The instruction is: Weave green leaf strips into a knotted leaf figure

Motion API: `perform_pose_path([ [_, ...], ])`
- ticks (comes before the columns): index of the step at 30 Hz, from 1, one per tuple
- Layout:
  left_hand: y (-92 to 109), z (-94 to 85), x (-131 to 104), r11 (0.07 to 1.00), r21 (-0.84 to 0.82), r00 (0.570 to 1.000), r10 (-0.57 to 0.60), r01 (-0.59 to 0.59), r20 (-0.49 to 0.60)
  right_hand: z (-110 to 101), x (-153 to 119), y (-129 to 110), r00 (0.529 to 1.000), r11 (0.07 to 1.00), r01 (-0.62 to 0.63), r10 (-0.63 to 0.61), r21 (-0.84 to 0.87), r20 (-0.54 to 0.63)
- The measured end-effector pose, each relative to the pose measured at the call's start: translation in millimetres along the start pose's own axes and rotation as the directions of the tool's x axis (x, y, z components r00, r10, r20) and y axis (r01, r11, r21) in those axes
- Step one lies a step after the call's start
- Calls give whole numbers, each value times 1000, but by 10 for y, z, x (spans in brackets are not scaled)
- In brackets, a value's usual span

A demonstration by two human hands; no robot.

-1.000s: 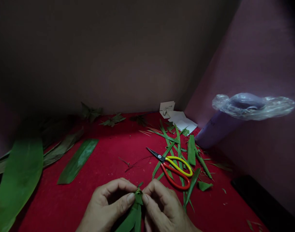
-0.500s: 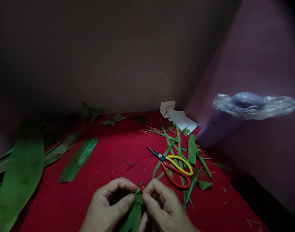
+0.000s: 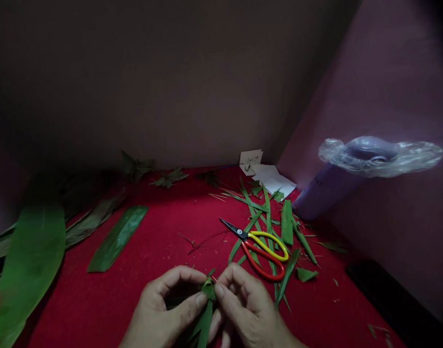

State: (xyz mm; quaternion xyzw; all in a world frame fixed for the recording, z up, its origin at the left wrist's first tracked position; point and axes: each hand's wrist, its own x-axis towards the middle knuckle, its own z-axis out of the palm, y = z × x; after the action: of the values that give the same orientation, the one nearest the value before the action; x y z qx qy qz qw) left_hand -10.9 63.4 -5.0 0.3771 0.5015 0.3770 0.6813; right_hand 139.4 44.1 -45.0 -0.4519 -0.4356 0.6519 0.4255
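A folded green leaf piece (image 3: pixel 207 309) is pinched between the thumb and fingers of my left hand (image 3: pixel 167 307) at the bottom centre. Its top end forms a small knot-like fold. My right hand (image 3: pixel 246 307) is closed beside that fold, fingertips touching or nearly touching it. A thin pale stick (image 3: pixel 214 279) shows at the right fingertips; most of it is hidden. Scissors with black blades and one yellow, one red handle (image 3: pixel 267 253) lie just beyond my right hand, blades pointing up and left.
Cut leaf strips (image 3: pixel 268 212) lie around the scissors on the red cloth (image 3: pixel 170 232). Thin sticks (image 3: pixel 217 197) and white papers (image 3: pixel 274 180) sit farther back. Broad leaves (image 3: pixel 29 261) spread at left. A purple cylinder with clear plastic (image 3: pixel 330 188) leans at right, near a black slab (image 3: pixel 381 295).
The right fingers have shifted slightly at the top fold, and more of the thin stick shows beside them. The leaf piece has turned a little. My left hand keeps its grip.
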Motion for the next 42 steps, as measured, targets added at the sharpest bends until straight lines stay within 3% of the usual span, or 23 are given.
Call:
perform_pose_path([
  [12,-34,-4,-4,999,-50,1000,3,-3,-11,-5,8,28,1000,1000,4,-4,12,5],
  [18,-75,1,3,996,-74,998,-46,43,-50,-33,6,33,997,985,65,-56,-161,61],
  [22,-97,0,19,993,-110,998,-42,37,-42,-55,-1,-1,981,937,191,-177,-293,74],
  [29,-79,-28,34,998,-64,999,-10,8,-39,-70,-25,-41,964,876,266,-246,-403,101],
  [35,-56,-19,32,999,2,992,35,-35,-122,-77,-45,-32,935,806,353,-329,-476,136],
  [42,-57,-24,32,998,24,989,60,-57,-138,-68,-53,-132,927,767,372,-342,-523,157],
])
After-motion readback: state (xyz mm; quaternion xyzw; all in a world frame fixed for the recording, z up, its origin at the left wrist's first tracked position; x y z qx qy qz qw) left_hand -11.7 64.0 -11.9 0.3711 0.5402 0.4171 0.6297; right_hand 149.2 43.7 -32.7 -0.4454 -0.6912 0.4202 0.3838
